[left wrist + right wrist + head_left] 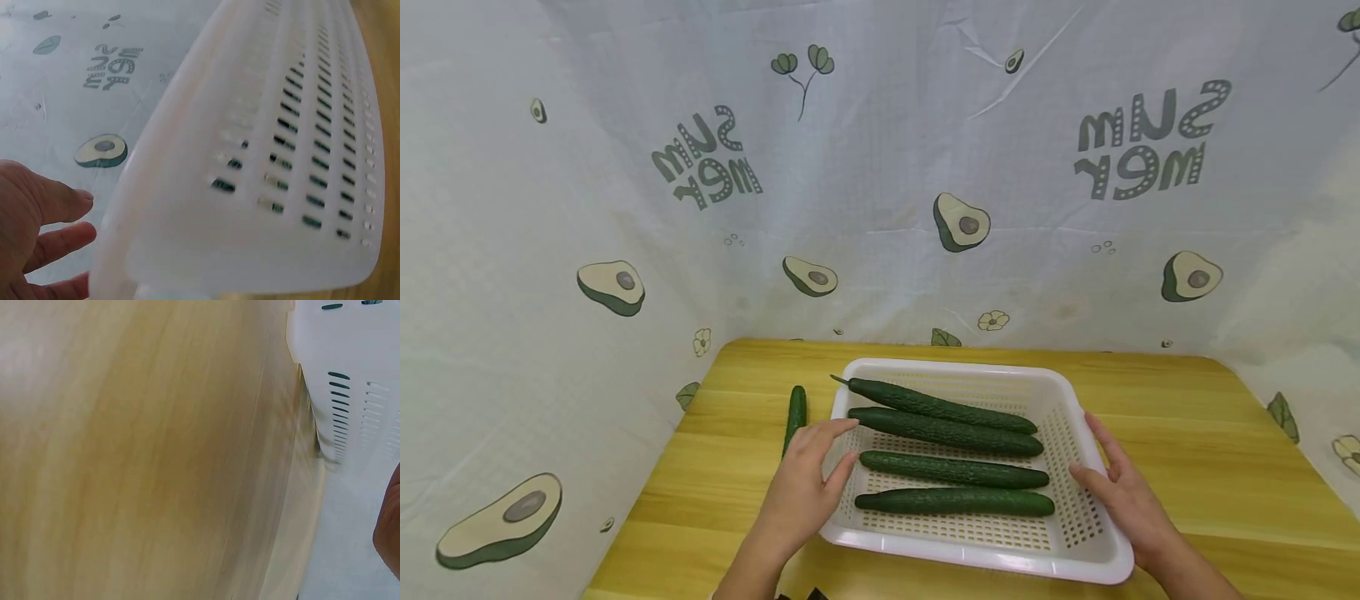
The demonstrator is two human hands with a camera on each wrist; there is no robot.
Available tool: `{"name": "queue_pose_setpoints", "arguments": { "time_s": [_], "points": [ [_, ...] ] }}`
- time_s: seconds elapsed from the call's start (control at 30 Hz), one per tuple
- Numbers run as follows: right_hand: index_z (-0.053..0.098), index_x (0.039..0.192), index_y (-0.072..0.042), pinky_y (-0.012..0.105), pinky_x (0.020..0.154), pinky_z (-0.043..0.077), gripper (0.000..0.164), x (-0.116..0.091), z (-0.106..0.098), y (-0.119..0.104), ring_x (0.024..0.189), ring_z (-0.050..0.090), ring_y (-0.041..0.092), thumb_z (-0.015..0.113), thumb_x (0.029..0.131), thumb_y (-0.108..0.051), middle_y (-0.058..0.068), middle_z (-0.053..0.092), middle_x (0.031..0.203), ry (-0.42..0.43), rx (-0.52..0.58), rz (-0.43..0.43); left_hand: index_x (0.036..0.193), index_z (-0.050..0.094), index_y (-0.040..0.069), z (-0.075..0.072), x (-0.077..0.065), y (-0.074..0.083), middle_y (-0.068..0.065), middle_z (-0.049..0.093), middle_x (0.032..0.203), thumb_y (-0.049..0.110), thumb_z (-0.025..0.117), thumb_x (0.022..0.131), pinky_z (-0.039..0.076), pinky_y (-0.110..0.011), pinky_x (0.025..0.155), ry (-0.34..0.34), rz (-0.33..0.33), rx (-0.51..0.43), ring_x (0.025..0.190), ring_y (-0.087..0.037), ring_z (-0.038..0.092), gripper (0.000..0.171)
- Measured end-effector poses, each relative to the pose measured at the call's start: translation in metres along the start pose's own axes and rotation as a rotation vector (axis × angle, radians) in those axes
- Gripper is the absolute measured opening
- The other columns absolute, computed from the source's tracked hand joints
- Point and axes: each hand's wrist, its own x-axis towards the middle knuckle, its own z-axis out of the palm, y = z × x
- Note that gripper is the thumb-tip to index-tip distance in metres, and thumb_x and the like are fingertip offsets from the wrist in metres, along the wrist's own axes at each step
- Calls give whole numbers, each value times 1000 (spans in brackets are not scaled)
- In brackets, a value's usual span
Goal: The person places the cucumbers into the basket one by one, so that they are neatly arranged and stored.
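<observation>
A white perforated plastic basket (973,560) stands at the middle of the table, with several long dark green cucumbers (955,469) lying side by side in it. One cucumber's thin stem pokes over the back left rim. My left hand (805,479) hovers at the basket's left rim, thumb and fingers spread apart and holding nothing; in the left wrist view its fingers (65,240) are just off the rim. My right hand (1123,492) grips the right rim, thumb inside and fingers outside. Outside the basket, a shorter-looking cucumber (797,408) lies partly hidden behind my left hand.
The wood-grain table (1210,450) extends on both sides of the basket. A pale curtain (880,150) printed with avocados and lettering hangs behind the table and along its sides. Small black objects (816,594) show at the bottom edge.
</observation>
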Motion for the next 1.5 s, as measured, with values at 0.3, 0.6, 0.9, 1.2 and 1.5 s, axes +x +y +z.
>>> {"name": "queue_pose_setpoints", "arguments": {
  "time_s": [0.3,0.6,0.9,1.2,1.5],
  "points": [
    [-5,165,-36,53,74,63,80,-1,1,-2,95,74,19,47,108,-12,43,40,148,-1,-37,10,138,62,11,-18,-10,-40,-13,64,138,13,74,95,48,-62,104,38,-209,32,131,-41,56,45],
    [-5,165,-34,52,75,63,80,-2,3,-4,97,74,18,46,108,-13,43,38,150,-10,-35,11,147,52,2,-22,-32,-68,-31,54,142,21,71,96,47,-67,100,-147,-449,121,127,-52,54,58],
    [-7,164,-38,53,77,63,80,-1,2,-4,100,73,21,46,109,-16,45,30,153,-22,-46,19,143,51,-6,-25,-55,-83,-19,64,108,33,77,91,56,-43,74,-277,-628,97,89,-26,63,70],
    [-6,164,-39,54,76,62,80,0,2,-2,100,73,21,46,109,-14,45,25,155,-12,-30,16,135,55,-12,-21,-60,-85,-7,64,88,30,72,94,48,-31,65,-300,-686,94,78,-17,57,61],
    [-3,165,-39,53,76,62,80,-1,1,-1,98,73,19,47,108,-13,34,45,148,-6,-9,13,141,47,-13,-25,-62,-81,-14,58,92,22,64,99,46,-30,67,-189,-702,-57,76,-20,56,56]
  ]
}}
